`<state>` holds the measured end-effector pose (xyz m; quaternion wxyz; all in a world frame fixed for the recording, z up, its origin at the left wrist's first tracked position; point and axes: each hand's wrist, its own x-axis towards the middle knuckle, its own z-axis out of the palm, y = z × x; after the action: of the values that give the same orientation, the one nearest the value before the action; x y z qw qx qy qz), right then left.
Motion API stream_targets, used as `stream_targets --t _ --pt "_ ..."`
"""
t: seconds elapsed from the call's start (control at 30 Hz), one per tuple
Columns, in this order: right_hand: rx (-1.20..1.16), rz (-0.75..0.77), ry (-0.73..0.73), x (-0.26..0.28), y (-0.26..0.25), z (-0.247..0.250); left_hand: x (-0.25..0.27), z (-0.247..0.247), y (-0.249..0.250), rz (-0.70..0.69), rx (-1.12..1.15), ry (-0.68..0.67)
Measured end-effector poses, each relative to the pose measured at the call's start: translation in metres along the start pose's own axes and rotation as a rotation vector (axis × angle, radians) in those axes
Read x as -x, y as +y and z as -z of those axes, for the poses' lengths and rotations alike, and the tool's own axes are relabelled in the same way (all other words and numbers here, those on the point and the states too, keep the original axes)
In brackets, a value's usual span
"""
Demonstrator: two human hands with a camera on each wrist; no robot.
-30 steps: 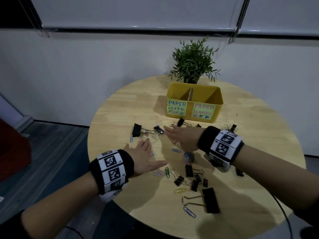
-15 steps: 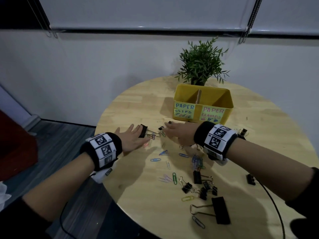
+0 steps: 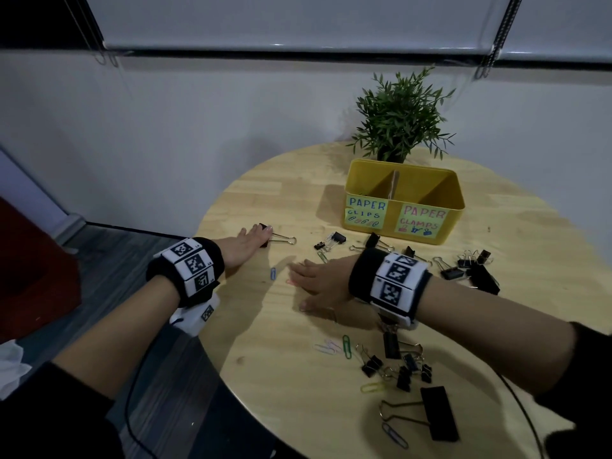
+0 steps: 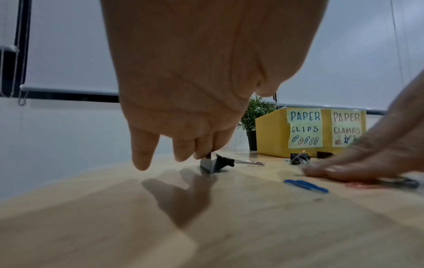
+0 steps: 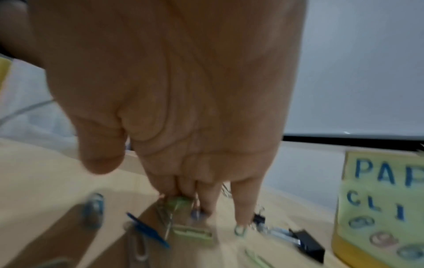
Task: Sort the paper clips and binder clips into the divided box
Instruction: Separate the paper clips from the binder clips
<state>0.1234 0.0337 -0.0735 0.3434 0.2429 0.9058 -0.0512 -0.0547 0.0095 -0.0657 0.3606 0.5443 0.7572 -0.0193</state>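
Both hands are working palm-down: the left hand (image 3: pixel 244 244), near the surface's (image 3: pixel 278 369) left edge, is touching a black binder clip (image 4: pixel 214 164) with straight fingertips; the right hand (image 3: pixel 323 279) is lying flat, fingers extended, likely raking paper clips (image 5: pixel 137 230) together. Toward the far edge, the divided box (image 3: pixel 402 202) is waiting with labels facing the person.

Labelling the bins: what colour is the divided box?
Yellow; the divided box shows best in the head view.
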Motion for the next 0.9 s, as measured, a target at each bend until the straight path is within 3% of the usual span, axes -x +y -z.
stream_targets --t 0.1,0.27,0.47,0.57,0.67,0.8,0.9 --pt "0.020 -0.006 -0.028 0.015 -0.001 0.007 0.004 0.000 0.000 -0.001 0.025 -0.028" --pt "0.020 0.097 0.110 -0.012 -0.020 0.015 0.005 0.001 0.002 -0.022 0.036 -0.036" --pt "0.029 0.115 0.111 0.001 -0.016 -0.020 0.002 0.000 0.000 0.006 -0.002 -0.029" --pt "-0.066 0.081 -0.002 0.030 -0.002 -0.031 -0.002 -0.005 0.000 -0.004 -0.020 -0.043" --pt "-0.226 0.039 0.056 0.039 0.015 -0.022 -0.009 -0.012 0.005 -0.033 -0.033 -0.033" --pt "-0.089 -0.077 0.103 0.018 0.031 -0.015 -0.022 -0.020 0.017 -0.073 -0.148 -0.026" --pt "-0.096 -0.060 0.098 0.014 0.031 -0.029 -0.022 -0.021 0.025 -0.062 -0.188 -0.008"
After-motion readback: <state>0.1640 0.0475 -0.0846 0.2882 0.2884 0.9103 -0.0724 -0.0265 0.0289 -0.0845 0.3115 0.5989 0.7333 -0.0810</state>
